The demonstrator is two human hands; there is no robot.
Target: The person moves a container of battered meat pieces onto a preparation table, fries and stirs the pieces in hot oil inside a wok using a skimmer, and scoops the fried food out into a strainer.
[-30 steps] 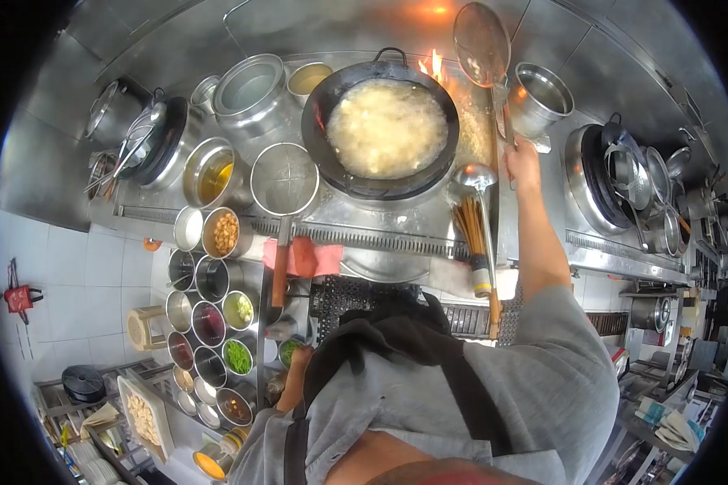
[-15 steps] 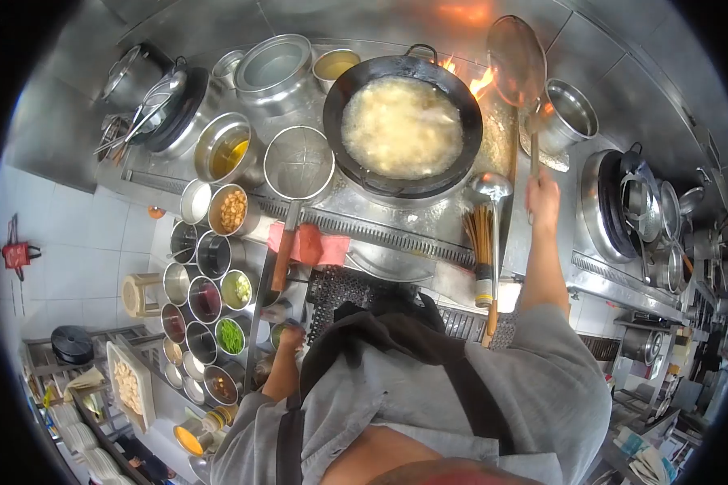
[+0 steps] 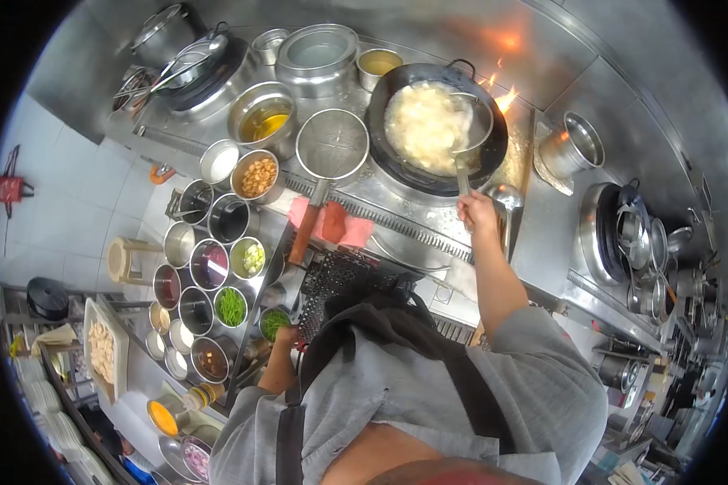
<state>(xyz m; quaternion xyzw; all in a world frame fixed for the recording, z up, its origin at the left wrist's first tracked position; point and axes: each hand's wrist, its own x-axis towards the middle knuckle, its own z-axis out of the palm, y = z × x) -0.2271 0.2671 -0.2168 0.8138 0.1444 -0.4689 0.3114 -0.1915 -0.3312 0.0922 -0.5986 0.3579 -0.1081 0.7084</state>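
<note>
My right hand [image 3: 479, 212] is closed round the handle of a round skimmer [image 3: 480, 123]. The skimmer's head dips into the right side of a black wok [image 3: 378, 144]. Bubbling oil fills the wok around pale, foamy food [image 3: 423, 121] whose kind I cannot make out. Down at my left side, my left hand [image 3: 286, 336] is curled beside a metal container of chopped greens [image 3: 274, 321]. Its fingers are mostly hidden, so what it grips does not show. A wire-mesh strainer [image 3: 332, 144] with a wooden handle lies left of the wok.
Flames [image 3: 505, 99] rise behind the wok's right side. A ladle [image 3: 505, 196] lies to the right of the wok, near a steel pot [image 3: 573, 145]. Pots of yellow liquid [image 3: 264, 123] and several ingredient tins [image 3: 211, 264] stand on the left. A pink cloth [image 3: 353, 232] lies at the stove's front.
My right hand has swung the skimmer from above the counter right of the wok leftward into the wok. The view has shifted and turned slightly. My left hand stays low at my side.
</note>
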